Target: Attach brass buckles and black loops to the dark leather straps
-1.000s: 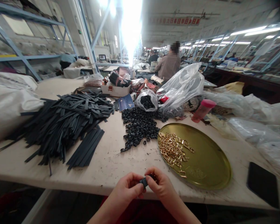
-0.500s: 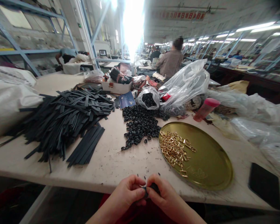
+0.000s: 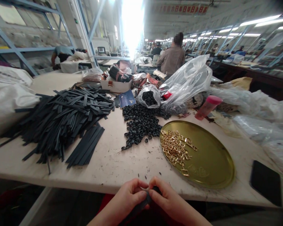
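Observation:
My left hand [image 3: 129, 197] and my right hand [image 3: 163, 196] meet at the near edge of the table [image 3: 122, 163], fingers pinched together on a small black strap piece [image 3: 148, 196]. A dark strip runs down from it between my wrists. Ahead lies a heap of black loops [image 3: 140, 124], a large pile of black straps [image 3: 61, 119] to the left, and a gold round tray [image 3: 209, 160] with several gold buckles [image 3: 175, 147] to the right.
A black phone [image 3: 265, 182] lies at the right edge. Clear plastic bags [image 3: 186, 83], a pink-capped bottle [image 3: 207, 106] and a cardboard box [image 3: 115, 84] crowd the back. White sacks [image 3: 7, 97] sit left. A person [image 3: 171, 58] stands beyond, back turned.
My hands have dropped slightly below the table edge while still working the black piece; the view has tilted a little downward.

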A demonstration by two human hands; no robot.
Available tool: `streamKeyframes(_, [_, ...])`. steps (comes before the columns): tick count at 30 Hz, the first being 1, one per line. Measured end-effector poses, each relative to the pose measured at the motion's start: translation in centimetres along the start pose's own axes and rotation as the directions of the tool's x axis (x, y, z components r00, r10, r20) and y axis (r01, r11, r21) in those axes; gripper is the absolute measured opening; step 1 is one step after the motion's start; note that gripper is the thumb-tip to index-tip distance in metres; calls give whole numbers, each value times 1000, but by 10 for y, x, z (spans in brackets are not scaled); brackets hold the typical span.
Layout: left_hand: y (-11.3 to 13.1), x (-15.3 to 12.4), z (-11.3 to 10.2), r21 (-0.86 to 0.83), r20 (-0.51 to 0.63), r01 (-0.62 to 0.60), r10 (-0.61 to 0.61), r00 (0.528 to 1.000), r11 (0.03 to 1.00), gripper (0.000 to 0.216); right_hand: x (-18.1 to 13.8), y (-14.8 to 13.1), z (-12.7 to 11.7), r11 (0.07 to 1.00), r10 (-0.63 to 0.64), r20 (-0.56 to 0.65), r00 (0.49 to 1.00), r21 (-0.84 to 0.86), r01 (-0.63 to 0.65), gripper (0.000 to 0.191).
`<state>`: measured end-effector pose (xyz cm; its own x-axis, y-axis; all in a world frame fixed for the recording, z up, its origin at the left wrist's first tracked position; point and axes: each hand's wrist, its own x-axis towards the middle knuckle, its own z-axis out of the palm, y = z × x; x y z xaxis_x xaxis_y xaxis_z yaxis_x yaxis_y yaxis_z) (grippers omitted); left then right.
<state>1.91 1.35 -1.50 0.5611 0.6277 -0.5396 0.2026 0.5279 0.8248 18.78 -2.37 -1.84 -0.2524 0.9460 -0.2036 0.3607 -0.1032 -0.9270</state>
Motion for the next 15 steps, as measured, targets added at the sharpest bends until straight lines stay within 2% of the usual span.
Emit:
streamKeyframes(4, [9,-2,-4,178,77,36,-50,996,983,24,2,13,10,996,-50,-116,992,-83,41,17])
streamKeyframes(8, [10,2,-8,281,76,53,-77,994,958,18,5,13,10,974,-111,-88,990,-209,90,15])
streamKeyframes(13, [7,13,-6,348,82,-14,-16,996,937,20,12,11,8,961,-164,-70,984,-235,144,15])
streamKeyframes(15, [10,16,-6,491,82,-88,55,995,867,26,21,14,9,956,-182,-87,980,-247,156,17])
